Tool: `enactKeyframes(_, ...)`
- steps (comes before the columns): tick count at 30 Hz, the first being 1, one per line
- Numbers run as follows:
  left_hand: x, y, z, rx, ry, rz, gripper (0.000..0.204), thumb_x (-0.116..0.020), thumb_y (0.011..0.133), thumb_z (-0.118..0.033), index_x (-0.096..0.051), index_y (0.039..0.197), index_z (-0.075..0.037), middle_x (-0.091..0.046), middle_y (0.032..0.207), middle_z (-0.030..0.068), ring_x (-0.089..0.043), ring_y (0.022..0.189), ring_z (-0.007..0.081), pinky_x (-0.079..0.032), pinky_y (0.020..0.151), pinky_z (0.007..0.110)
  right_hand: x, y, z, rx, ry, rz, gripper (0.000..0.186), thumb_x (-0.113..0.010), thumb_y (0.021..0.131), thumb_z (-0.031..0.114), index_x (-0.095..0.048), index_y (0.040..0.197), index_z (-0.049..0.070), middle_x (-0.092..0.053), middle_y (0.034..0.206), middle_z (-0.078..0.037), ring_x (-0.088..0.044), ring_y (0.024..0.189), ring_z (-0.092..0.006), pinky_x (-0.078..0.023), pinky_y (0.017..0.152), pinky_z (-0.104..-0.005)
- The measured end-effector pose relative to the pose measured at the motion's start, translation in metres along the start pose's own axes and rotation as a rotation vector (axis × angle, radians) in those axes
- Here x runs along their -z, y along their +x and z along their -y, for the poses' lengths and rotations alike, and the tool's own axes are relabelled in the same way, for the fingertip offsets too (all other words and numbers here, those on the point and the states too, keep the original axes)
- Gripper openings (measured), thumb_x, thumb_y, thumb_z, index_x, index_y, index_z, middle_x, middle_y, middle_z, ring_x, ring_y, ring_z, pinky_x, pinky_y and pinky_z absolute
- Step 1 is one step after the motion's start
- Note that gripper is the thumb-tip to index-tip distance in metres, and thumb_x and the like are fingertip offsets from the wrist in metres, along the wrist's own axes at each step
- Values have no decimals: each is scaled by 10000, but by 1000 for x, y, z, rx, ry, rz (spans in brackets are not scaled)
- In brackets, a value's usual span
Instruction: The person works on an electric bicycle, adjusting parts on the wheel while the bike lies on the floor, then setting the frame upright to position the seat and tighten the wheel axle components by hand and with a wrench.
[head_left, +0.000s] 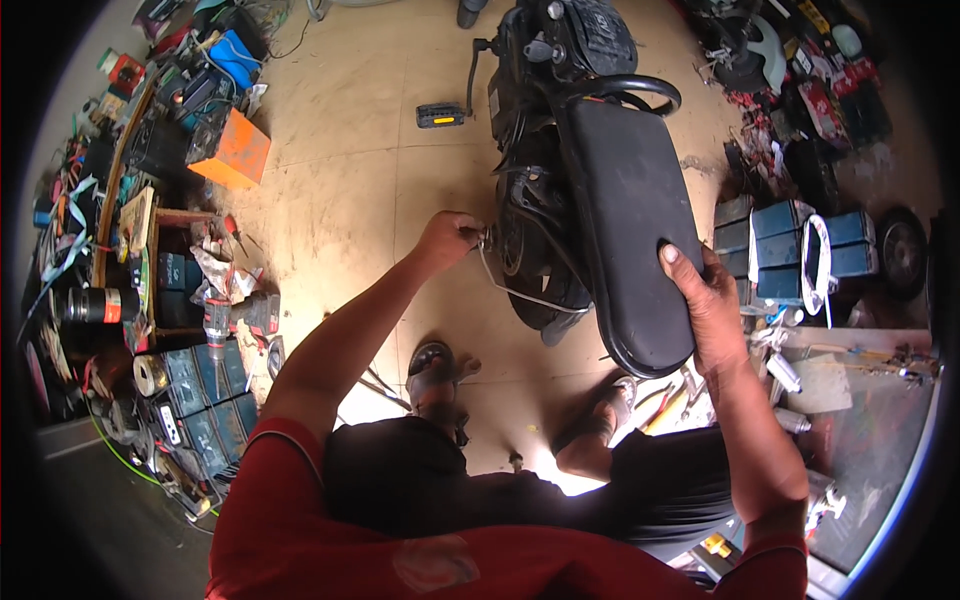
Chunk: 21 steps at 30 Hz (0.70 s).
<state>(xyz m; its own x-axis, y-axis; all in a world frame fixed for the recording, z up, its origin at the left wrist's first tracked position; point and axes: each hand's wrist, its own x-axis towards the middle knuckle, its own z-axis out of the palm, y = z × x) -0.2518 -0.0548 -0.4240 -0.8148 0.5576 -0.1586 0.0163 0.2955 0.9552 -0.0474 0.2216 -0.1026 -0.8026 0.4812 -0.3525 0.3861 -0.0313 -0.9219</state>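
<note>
A black two-wheeler with a long padded seat (640, 210) stands in front of me, its rear end toward me. My right hand (705, 300) grips the seat's right edge, thumb on top and fingers mostly hidden over the side. Beside the rear wheel (512, 240), on its left, my left hand (452, 240) has its fingers pinched together. What they hold is too small to make out. A thin bent metal rod (490, 268) runs from near those fingertips back along the wheel. A black pedal (440, 116) with a yellow reflector sticks out farther forward on the left.
An orange box (230, 147), a cordless drill (218, 322) and blue batteries (208, 400) crowd the left side. More blue batteries (778, 250) stand to the right, near a small wheel (902, 250). My sandalled feet (432, 375) are on the tan floor (350, 190) behind the vehicle.
</note>
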Motion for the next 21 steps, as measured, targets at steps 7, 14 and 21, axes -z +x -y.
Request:
enactKeyframes(7, -3, -1, 4, -22, -40, 29, 229, -722, 949, 56, -720, 1178, 47, -742, 1073, 83, -719, 914, 123, -586, 797, 261, -1, -1, 3, -11, 57, 14, 773, -910, 858, 379, -584, 1376, -94, -730, 1167, -176, -723, 992, -207, -593, 886, -308)
enactKeyframes(14, -7, -2, 19, -350, 234, -68, 514, -800, 911, -12, -606, 1387, -3, -672, 1354, 106, -650, 1204, 189, -554, 969, 324, -3, -3, 5, -23, 48, 46, 787, -917, 851, 370, -575, 1385, -98, -723, 1206, -186, -724, 1013, -217, -595, 896, -317)
enactKeyframes(21, -24, 0, 38, -152, 54, 116, 823, -801, 899, -23, -375, 1603, -26, -660, 1389, 119, -635, 1251, 193, -518, 1065, 326, -11, -3, 5, -1, 38, 37, 760, -905, 865, 372, -584, 1377, -89, -726, 1192, -174, -720, 1004, -210, -589, 894, -314)
